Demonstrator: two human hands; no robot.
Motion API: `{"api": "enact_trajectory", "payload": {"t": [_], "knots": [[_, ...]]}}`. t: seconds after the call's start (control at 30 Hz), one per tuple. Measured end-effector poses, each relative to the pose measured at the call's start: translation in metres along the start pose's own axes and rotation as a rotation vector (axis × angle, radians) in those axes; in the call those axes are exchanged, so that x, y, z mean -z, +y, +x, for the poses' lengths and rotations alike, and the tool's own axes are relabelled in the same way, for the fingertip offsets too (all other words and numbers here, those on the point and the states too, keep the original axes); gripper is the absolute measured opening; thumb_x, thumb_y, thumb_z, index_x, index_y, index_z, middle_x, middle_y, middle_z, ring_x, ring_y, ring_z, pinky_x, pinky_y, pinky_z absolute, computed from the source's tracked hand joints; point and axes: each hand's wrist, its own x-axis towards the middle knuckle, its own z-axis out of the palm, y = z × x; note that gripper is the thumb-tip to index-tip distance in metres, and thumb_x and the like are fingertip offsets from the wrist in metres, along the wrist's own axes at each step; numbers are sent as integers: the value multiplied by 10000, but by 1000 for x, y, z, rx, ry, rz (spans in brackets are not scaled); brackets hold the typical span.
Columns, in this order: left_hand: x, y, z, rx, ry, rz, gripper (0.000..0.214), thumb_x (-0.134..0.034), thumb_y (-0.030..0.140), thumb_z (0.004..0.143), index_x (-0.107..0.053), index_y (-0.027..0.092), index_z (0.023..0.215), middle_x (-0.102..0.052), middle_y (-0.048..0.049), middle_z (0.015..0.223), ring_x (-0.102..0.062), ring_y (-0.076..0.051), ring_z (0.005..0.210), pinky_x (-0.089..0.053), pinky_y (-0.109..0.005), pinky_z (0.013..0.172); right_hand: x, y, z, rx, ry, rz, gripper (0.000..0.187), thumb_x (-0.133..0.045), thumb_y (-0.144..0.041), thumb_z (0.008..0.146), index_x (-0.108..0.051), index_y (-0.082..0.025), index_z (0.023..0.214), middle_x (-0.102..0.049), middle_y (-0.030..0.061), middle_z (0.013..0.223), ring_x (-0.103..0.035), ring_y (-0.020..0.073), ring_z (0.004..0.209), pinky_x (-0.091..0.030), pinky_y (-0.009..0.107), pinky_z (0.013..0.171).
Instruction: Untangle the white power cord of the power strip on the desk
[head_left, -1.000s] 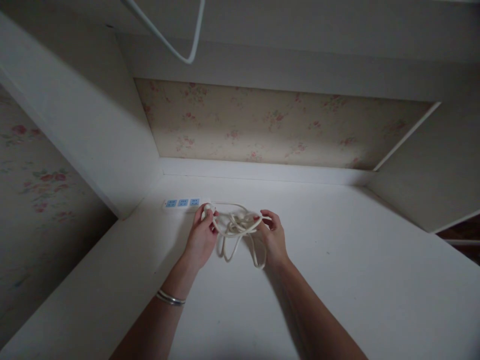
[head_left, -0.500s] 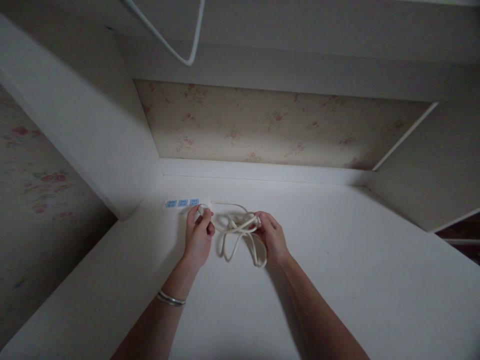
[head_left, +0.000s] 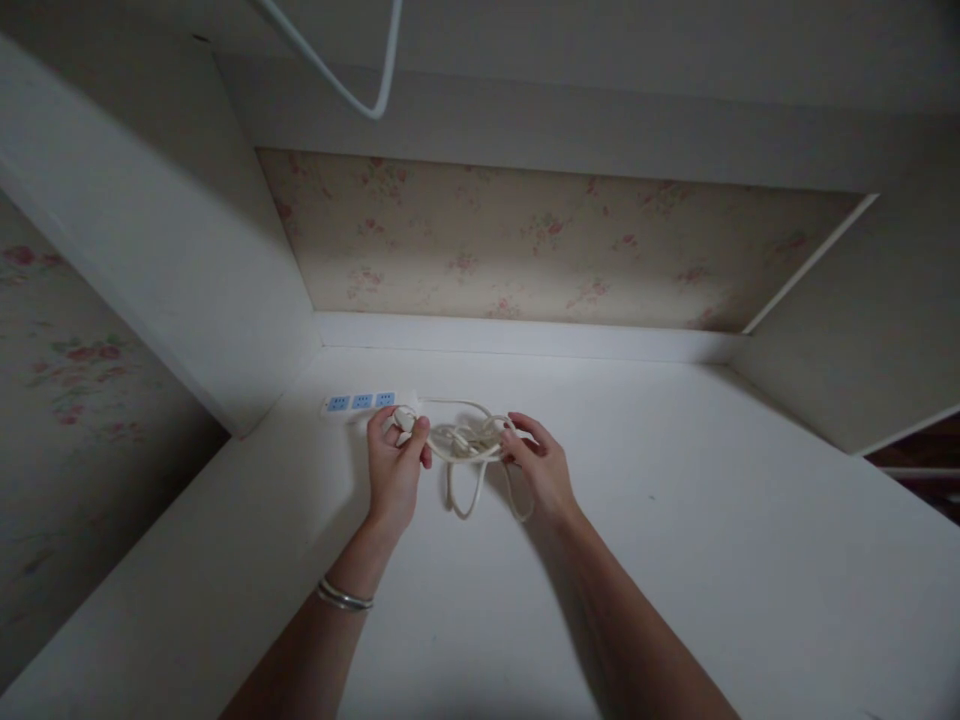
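A white power strip (head_left: 363, 402) with blue sockets lies on the white desktop, its cord running off to the right. Closed around the white plug end of the cord is my left hand (head_left: 395, 462), just in front of the strip. The white cord (head_left: 466, 445) hangs in a loose, tangled bundle between my hands, with loops drooping toward the desk. On the bundle's right side, my right hand (head_left: 541, 467) grips the loops between thumb and fingers.
The white desktop (head_left: 697, 560) spreads around my arms. Behind it is a low white ledge (head_left: 525, 335) below flowered wallpaper (head_left: 480, 245). White side panels (head_left: 172, 230) flank the desk, and a pale cable (head_left: 330, 75) hangs overhead from the upper board.
My right hand's fingers have shifted over the cord loops, and the loops hang in a different shape. My left hand keeps the plug, turned slightly. The view has tilted a little.
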Motion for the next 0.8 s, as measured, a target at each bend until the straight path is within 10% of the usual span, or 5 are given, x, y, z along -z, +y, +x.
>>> {"api": "enact_trajectory", "payload": {"t": [0.47, 0.8], "knots": [[-6, 1, -8, 97, -166, -247, 337, -695, 333, 788, -468, 293, 1034, -622, 40, 839, -637, -118, 654, -536, -287, 643, -5, -2, -7, 245, 135, -161, 301, -632, -456, 791, -720, -229, 968, -712, 52, 898, -612, 176, 681, -497, 310, 656], [-10, -7, -16, 10, -240, -26, 381, -757, 295, 731, -464, 204, 957, -684, -34, 894, -666, -145, 708, -519, -275, 667, -7, -3, -17, 267, -52, -161, 344, -623, -313, 773, -655, -266, 1112, -686, 40, 998, -630, 183, 749, -508, 313, 689]]}}
